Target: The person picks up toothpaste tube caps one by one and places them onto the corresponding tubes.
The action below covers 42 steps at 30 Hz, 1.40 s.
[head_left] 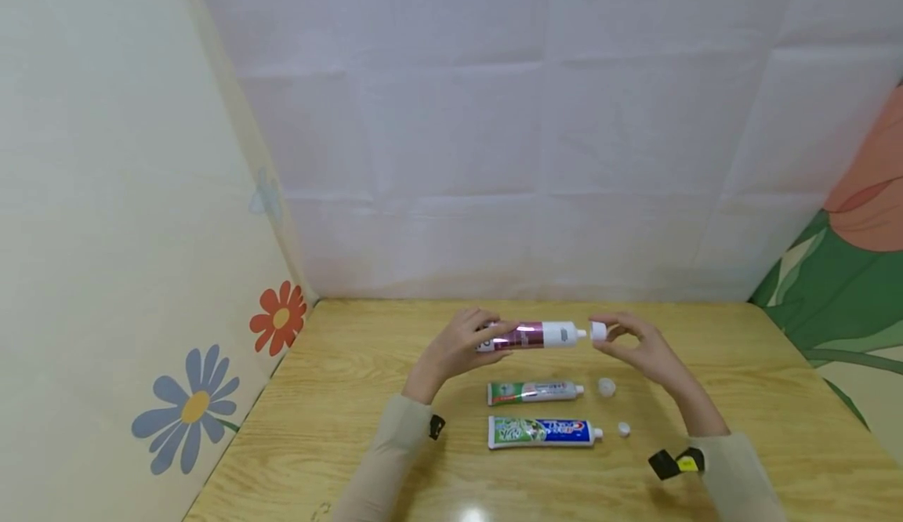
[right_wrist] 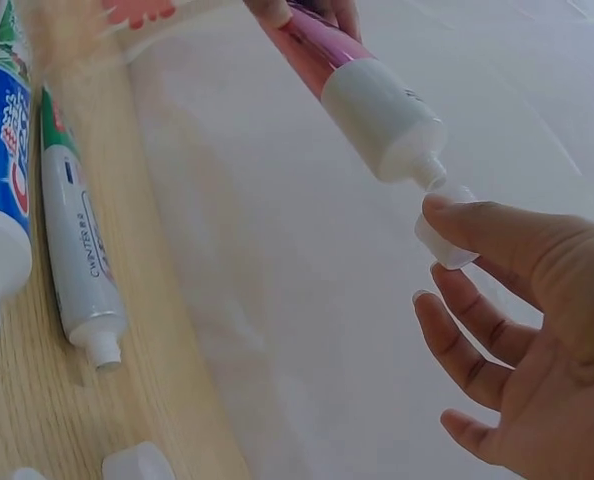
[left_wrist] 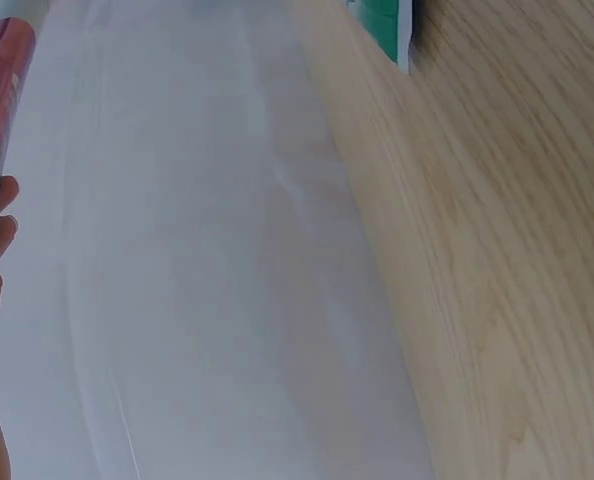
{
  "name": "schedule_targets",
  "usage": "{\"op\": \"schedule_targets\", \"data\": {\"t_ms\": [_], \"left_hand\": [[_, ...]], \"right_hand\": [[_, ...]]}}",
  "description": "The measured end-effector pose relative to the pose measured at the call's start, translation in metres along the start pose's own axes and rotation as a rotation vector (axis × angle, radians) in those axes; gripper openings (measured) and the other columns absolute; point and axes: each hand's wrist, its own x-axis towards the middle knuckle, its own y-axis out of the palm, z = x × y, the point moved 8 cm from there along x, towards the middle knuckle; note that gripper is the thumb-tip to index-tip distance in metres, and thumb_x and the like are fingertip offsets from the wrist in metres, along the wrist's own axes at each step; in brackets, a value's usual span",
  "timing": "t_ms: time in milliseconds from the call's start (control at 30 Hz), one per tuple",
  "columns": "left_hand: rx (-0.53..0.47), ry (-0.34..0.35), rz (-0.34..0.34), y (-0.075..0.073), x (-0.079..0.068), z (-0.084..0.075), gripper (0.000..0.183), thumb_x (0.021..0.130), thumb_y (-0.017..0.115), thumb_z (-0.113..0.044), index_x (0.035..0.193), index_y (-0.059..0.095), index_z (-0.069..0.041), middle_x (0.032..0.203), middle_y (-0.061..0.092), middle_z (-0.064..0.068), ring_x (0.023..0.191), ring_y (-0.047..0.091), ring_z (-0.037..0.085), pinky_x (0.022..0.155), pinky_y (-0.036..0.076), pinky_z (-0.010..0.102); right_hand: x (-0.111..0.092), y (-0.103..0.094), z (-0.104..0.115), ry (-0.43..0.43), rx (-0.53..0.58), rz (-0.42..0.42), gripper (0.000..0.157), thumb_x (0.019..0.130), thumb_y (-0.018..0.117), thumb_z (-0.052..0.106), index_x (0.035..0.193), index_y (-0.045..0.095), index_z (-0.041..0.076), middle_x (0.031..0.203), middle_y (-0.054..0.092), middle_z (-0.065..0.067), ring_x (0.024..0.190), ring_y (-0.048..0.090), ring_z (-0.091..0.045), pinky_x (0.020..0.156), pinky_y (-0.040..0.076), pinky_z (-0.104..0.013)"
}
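Observation:
My left hand [head_left: 462, 343] grips a pink and white toothpaste tube [head_left: 525, 335], held level above the table with its bare nozzle pointing right. Just off that nozzle, my right hand [head_left: 642, 349] pinches a white cap [head_left: 598, 331] between thumb and fingers. In the right wrist view the cap [right_wrist: 445, 240] sits close to the nozzle, a little out of line with it. Only part of the tube [left_wrist: 5, 70] and some curled fingertips [left_wrist: 5, 238] show in the left wrist view.
Below the hands lie a green and silver toothpaste tube [head_left: 536, 392] and a blue and green one [head_left: 542, 432], both uncapped. Two white caps, a larger [head_left: 607, 387] and a smaller [head_left: 624, 429], lie right of them. A white cloth [head_left: 451, 255] hangs along the table's back edge.

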Motion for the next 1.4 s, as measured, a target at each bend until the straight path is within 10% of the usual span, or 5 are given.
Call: {"op": "schedule_targets", "data": {"t_ms": [1400], "left_hand": [[0.093,0.052,-0.076,-0.019,0.004,-0.018,0.05,0.073,0.077,-0.037,0.116,0.065,-0.015,0.098,0.062,0.002,0.084,0.055,0.013,0.072,0.046,0.022]], "right_hand": [[-0.005,0.009,0.025,-0.025,-0.049,0.064,0.037,0.083,0.068,0.009,0.119,0.06,0.008,0.107,0.062,-0.007,0.089,0.055,-0.025,0.075,0.044,-0.031]]}}
